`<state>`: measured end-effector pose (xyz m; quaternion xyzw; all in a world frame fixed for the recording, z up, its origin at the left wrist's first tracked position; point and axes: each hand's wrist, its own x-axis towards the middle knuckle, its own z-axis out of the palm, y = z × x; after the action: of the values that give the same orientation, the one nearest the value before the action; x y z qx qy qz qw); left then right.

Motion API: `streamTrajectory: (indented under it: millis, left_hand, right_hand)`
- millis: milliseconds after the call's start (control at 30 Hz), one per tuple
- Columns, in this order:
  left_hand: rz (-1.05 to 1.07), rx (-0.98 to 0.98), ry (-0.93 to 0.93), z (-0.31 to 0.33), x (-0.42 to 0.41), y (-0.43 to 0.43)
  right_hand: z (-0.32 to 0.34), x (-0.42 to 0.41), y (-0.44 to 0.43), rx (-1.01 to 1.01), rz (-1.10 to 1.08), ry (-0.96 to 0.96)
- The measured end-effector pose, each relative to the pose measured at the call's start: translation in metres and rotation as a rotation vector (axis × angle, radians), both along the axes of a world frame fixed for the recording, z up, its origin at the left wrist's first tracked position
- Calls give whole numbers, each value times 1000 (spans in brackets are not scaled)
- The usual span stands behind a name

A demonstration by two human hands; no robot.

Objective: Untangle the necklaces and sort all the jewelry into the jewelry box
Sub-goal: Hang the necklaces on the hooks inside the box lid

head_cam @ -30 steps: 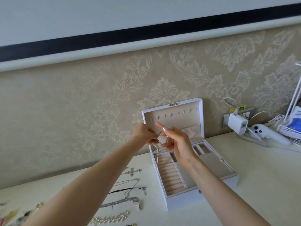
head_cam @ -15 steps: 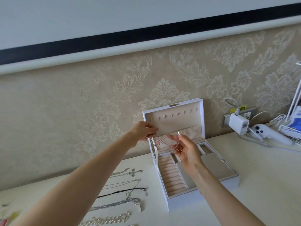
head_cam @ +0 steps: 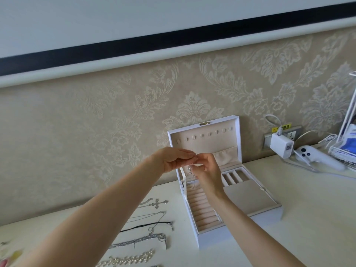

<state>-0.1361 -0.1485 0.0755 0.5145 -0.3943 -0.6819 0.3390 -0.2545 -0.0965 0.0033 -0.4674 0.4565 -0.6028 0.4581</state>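
Spanning the lower part of the view, the pale tabletop (head_cam: pixel 289 237) runs along a wall papered in a cream floral pattern. Against that wall stands the white jewelry box (head_cam: pixel 238 234). Its lid (head_cam: pixel 204 140) is raised upright and shows a row of hooks and a gathered pocket. Its base holds ring rolls (head_cam: pixel 202 211) on the left and narrow slots at the back right.

Two bare forearms reach in from below and meet in front of the lid. The left hand (head_cam: pixel 171 160) has its fingertips drawn together in a tight grip. The right hand (head_cam: pixel 208 170) faces it with fingers curled, its grip closed too.

To the right, a white controller (head_cam: pixel 316 158) lies on the tabletop beside a white charger (head_cam: pixel 281 147) plugged into the wall.

Left of the box, laid out in a column and apart from one another, are a pearl strand (head_cam: pixel 129 259), a sparkling flat chain (head_cam: pixel 138 241), a black cord necklace (head_cam: pixel 146 226) and a cross pendant (head_cam: pixel 157 203).

Pinched between both hands, a thin silver necklace (head_cam: pixel 189 171) hangs from the fingertips above the ring rolls.
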Motion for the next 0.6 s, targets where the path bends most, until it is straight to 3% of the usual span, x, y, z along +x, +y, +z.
streamTrajectory:
  millis: [133, 200, 367, 533, 600]
  left_hand:
    - [80, -30, 9, 4, 1, 1]
    - [123, -139, -117, 2, 3, 0]
    - [72, -458, -581, -15, 14, -4]
    - [-27, -533, -695, -18, 17, -4]
    - [3, -614, -879, -18, 14, -6]
  right_hand:
    - [3, 4, -6, 52, 98, -114]
    - [5, 4, -10, 52, 77, -100]
    - [9, -5, -34, 19, 0, 259]
    - [22, -13, -60, -29, 44, 403]
    - [25, -13, -69, -58, 10, 470]
